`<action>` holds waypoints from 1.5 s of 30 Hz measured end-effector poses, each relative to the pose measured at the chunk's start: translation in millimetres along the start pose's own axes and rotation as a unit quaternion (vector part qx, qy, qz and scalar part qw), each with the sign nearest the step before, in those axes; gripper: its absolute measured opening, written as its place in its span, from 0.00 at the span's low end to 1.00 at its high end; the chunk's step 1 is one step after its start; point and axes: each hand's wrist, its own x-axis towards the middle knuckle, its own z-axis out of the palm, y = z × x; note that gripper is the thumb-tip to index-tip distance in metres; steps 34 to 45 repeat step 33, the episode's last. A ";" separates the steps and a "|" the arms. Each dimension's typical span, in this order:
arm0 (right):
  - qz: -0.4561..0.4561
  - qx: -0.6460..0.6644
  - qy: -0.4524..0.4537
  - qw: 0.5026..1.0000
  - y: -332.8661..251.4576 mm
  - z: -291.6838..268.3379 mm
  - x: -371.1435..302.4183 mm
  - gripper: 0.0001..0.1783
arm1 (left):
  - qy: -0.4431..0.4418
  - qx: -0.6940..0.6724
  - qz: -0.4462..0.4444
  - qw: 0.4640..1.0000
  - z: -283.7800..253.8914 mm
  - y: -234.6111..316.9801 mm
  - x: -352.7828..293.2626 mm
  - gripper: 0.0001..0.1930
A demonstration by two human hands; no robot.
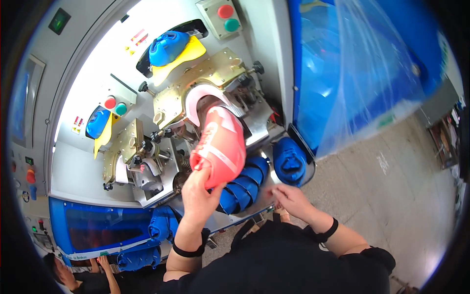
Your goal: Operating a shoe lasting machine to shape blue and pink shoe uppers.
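My left hand point(198, 196) is closed on the near end of a coral-red shoe upper point(223, 152) with white stripes and laces. The upper's far end sits at a pink-white curved pad point(205, 95) on a metal shoe-forming machine point(169, 105). To the right, my right hand point(292, 202) hovers apart from the upper with loosely bent fingers and nothing visible in them. Just beyond it stands a blue shoe upper point(290, 161). Between my hands lies a row of overlapping blue uppers point(245, 186), partly hidden by the red one.
A second forming station point(132, 161) is on the left. Blue uppers on yellow pieces sit in wall openings above point(169, 49). Red and green buttons point(225, 17) are on boxes. Clear plastic sheeting point(362, 78) covers a blue panel at right. A co-worker point(73, 279) is at lower left.
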 end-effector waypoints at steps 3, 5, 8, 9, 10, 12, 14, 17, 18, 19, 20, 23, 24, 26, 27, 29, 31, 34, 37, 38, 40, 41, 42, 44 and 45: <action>0.092 -0.321 -0.137 0.933 6.9 -9.0 34.2 0.17 | -0.019 0.008 -0.018 1.000 16.1 11.3 -0.3 0.16; 0.195 -0.424 -0.318 0.825 38.0 -9.4 11.0 0.16 | -0.017 0.025 -0.014 0.999 19.8 12.4 -1.2 0.16; 0.291 -0.523 -0.443 0.667 106.2 -26.7 -19.5 0.17 | 0.005 0.064 0.011 0.998 29.1 13.4 -5.3 0.16; 0.252 -0.544 -0.511 0.616 131.3 -39.5 -17.0 0.17 | -0.008 0.058 -0.004 0.998 32.8 13.0 -8.4 0.16; 0.291 -0.543 -0.445 0.650 151.4 -53.0 -11.5 0.16 | -0.013 0.054 -0.008 0.998 37.6 13.4 -8.3 0.15; 0.249 -0.500 -0.288 0.778 171.0 -70.4 11.5 0.16 | -0.010 0.034 -0.015 0.999 39.0 17.2 -2.7 0.15; 0.216 -0.478 -0.295 0.799 165.9 -74.0 16.0 0.17 | -0.024 0.030 -0.028 0.999 31.3 18.8 2.0 0.15; 0.203 -0.542 -0.410 0.705 122.5 -56.6 8.9 0.14 | -0.023 0.059 -0.019 0.998 9.8 15.0 2.8 0.16; 0.195 -0.547 -0.462 0.671 100.2 -49.2 9.3 0.14 | -0.010 0.063 -0.023 0.998 7.0 13.4 4.8 0.16; 0.147 -0.447 -0.399 0.787 76.1 -42.9 14.1 0.15 | 0.012 0.039 -0.009 0.999 5.2 12.4 5.0 0.16; 0.124 -0.346 -0.347 0.863 51.4 -31.1 14.2 0.17 | 0.031 0.015 0.006 0.999 4.0 12.3 3.5 0.16; 0.086 0.102 -0.067 0.989 -11.9 18.2 52.5 0.22 | 0.014 -0.019 -0.037 0.999 5.6 12.0 0.5 0.16; 0.038 0.289 -0.025 0.956 -31.8 33.3 72.6 0.22 | 0.017 -0.024 -0.031 0.999 6.3 13.6 1.3 0.16; 0.176 0.422 -0.012 0.889 -71.6 46.2 104.5 0.24 | 0.037 -0.021 -0.023 0.999 3.6 16.2 4.2 0.17; 0.172 0.421 -0.015 0.891 -87.1 57.3 105.5 0.24 | 0.043 -0.022 -0.028 0.998 0.9 17.2 4.7 0.17; 0.119 0.484 0.018 0.867 -114.0 74.5 100.4 0.23 | -0.001 -0.107 -0.094 0.990 -17.2 17.8 -6.4 0.17; -0.003 0.347 -0.037 0.937 -132.5 78.8 35.3 0.23 | -0.024 -0.200 -0.102 0.974 -73.8 38.5 -64.2 0.17; -0.027 0.268 -0.073 0.960 -149.4 100.5 -12.0 0.23 | 0.017 -0.159 -0.060 0.985 -105.4 55.0 -111.5 0.16; -0.027 0.268 -0.073 0.960 -149.4 100.5 -12.0 0.23 | 0.017 -0.159 -0.060 0.985 -105.4 55.0 -111.5 0.16; -0.027 0.268 -0.073 0.960 -149.4 100.5 -12.0 0.23 | 0.017 -0.159 -0.060 0.985 -105.4 55.0 -111.5 0.16; -0.027 0.268 -0.073 0.960 -149.4 100.5 -12.0 0.23 | 0.017 -0.159 -0.060 0.985 -105.4 55.0 -111.5 0.16; -0.027 0.268 -0.073 0.960 -149.4 100.5 -12.0 0.23 | 0.017 -0.159 -0.060 0.985 -105.4 55.0 -111.5 0.16; -0.027 0.268 -0.073 0.960 -149.4 100.5 -12.0 0.23 | 0.017 -0.159 -0.060 0.985 -105.4 55.0 -111.5 0.16; -0.027 0.268 -0.073 0.960 -149.4 100.5 -12.0 0.23 | 0.017 -0.159 -0.060 0.985 -105.4 55.0 -111.5 0.16; -0.027 0.268 -0.073 0.960 -149.4 100.5 -12.0 0.23 | 0.017 -0.159 -0.060 0.985 -105.4 55.0 -111.5 0.16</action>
